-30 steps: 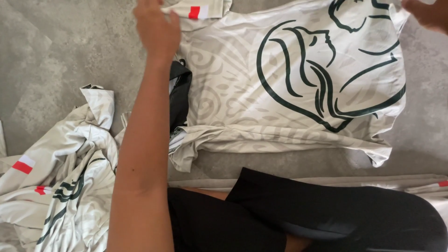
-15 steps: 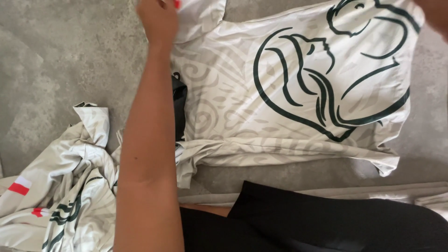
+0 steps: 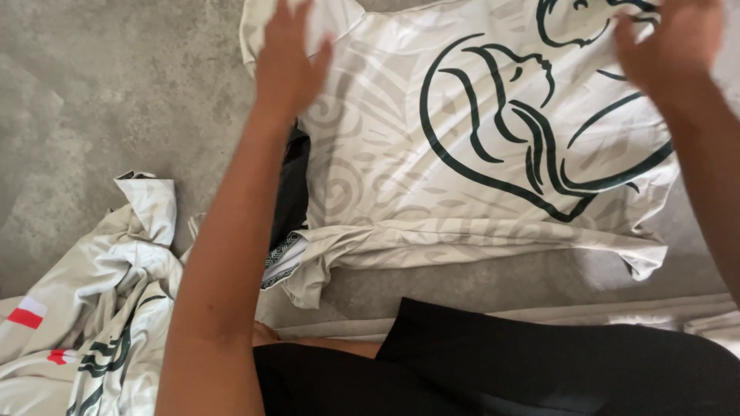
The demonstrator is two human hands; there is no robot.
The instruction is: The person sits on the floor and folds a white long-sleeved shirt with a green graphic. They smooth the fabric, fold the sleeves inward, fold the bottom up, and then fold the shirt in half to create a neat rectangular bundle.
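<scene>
A white shirt (image 3: 401, 154) with a large dark green line drawing lies spread flat on the grey carpet (image 3: 100, 92). My left hand (image 3: 287, 58) hovers over its upper left part with fingers apart, holding nothing. My right hand (image 3: 672, 42) is over the shirt's upper right corner, fingers spread, palm down on or just above the cloth. A dark garment (image 3: 291, 189) pokes out from under the shirt's left edge, beside my left forearm.
A crumpled pile of similar white clothes (image 3: 100, 308) with green print and red tags lies at the lower left. My legs in black fabric (image 3: 493, 362) fill the bottom of the view.
My left hand has let go of the shirt's top left part and opened above it. My right hand has come into view over the right side. The view has shifted closer.
</scene>
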